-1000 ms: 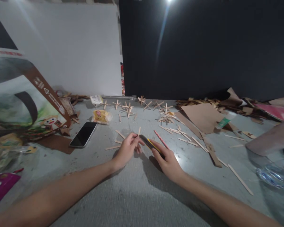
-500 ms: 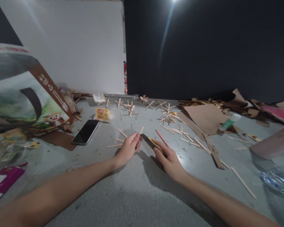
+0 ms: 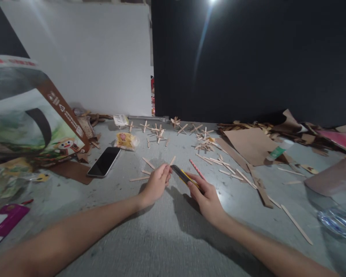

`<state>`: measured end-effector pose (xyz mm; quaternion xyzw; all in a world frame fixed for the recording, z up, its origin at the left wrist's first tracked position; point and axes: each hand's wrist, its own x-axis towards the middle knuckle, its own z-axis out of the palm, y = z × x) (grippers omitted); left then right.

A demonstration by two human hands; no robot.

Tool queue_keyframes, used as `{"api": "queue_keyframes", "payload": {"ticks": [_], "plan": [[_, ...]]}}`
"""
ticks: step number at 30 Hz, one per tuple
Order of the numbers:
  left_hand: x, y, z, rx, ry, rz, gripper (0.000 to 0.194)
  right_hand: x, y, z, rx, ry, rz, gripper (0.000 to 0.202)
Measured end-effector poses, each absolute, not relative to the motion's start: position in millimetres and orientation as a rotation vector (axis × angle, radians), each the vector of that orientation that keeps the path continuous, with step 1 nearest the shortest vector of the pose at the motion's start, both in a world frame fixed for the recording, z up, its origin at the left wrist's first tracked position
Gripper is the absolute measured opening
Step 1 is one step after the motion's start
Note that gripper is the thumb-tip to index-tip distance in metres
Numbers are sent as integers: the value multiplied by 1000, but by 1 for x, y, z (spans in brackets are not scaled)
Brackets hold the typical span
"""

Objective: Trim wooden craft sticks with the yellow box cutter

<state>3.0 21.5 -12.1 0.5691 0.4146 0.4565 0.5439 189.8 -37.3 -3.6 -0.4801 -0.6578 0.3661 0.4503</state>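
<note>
Pinched in my left hand (image 3: pixel 158 181) is a small wooden craft stick (image 3: pixel 172 160), its far end poking out beyond the fingertips. My right hand (image 3: pixel 207 197) is wrapped round a black and yellow utility knife (image 3: pixel 184 175), whose front end meets or nearly meets the stick at my left fingers. Whether the blade touches the wood cannot be made out. Loose craft sticks (image 3: pixel 140 178) lie just left of my left hand. A red patterned pencil-like rod (image 3: pixel 196 168) rests on the table beyond my right hand.
Several star-shaped stick pieces (image 3: pixel 160 135) stand toward the back. A phone (image 3: pixel 104 161) and a wrapped snack (image 3: pixel 127 141) lie left. Scattered sticks (image 3: pixel 230 174), cardboard (image 3: pixel 249 144), a glue stick (image 3: pixel 279 151) and a clear glass item (image 3: pixel 338 221) are right. A large printed bag (image 3: pixel 40 115) stands left.
Hardly anything differs. Both hands keep the stick and the knife close together, with only a very slight shift of the knife and the hands.
</note>
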Motion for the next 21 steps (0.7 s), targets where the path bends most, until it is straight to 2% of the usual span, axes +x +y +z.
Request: {"api": "queue_keyframes", "payload": {"ticks": [8,12,15,21], "plan": [[2,18,-11,1453,1103,1080,42,187,-53,49,-1354,-1770,887,40],[1,23,-10,1357,1241,1136,35,194,-62,71,-1391,-1746,1133,45],[1,23,-8,1372,1194,1108,28,196,-65,80,-1306,-1704,1184,48],[-1,16,-10,1880,1229,1000,23,207,-42,79,-1264,-1537,1112,52]]}}
